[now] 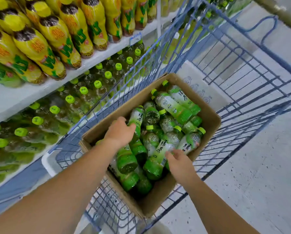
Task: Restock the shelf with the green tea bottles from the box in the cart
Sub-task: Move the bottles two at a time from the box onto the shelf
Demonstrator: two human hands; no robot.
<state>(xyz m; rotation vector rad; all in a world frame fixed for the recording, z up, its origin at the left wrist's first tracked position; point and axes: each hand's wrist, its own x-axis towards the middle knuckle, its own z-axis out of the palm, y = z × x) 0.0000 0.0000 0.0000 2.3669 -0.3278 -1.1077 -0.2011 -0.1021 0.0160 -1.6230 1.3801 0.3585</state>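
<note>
An open cardboard box (209, 122) sits in the blue wire cart (242, 68) and holds several green tea bottles lying in a jumble. My left hand (119, 130) reaches into the box's left side and grips one green tea bottle (137, 115) around its middle. My right hand (179, 160) is at the box's near right side, its fingers closing round a second green tea bottle (160, 152) that lies on top of the pile. The shelf (9, 100) stands to the left, with a lower row of green-capped bottles (70, 99).
The upper shelf tier carries yellow-labelled bottles (45, 48). A flat white carton (197, 81) lies in the cart behind the box. Grey floor (259, 166) spreads to the right of the cart. The cart's left wall stands close against the shelf edge.
</note>
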